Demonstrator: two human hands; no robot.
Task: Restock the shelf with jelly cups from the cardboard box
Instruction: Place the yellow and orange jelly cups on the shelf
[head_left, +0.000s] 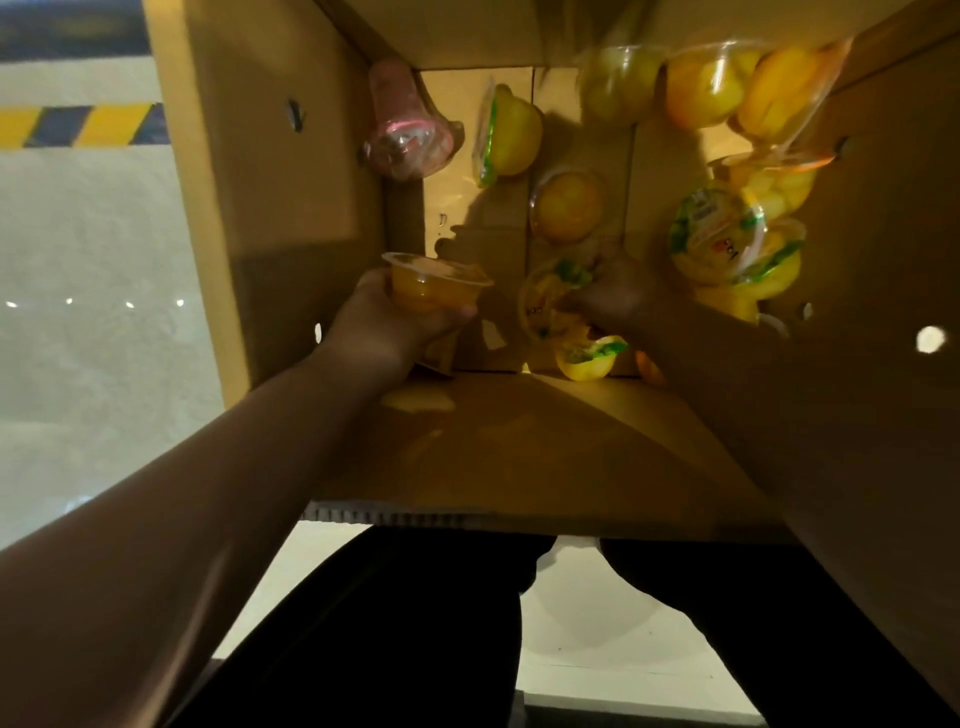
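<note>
Inside the cardboard box (291, 218), the left hand (384, 322) curls around an orange jelly cup (431, 283) by the left wall, while the right hand (618, 296) lies over a green-lidded cup (545, 306) near the front edge, its grip too shadowed to tell.

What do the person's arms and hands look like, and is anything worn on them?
Both forearms are bare as far as the picture shows: no sleeve on the left arm or the right arm. The left hand has no glove, and no watch or band shows at its wrist. The right hand is in shadow and blurred; no glove shows, but rings cannot be told.
</note>
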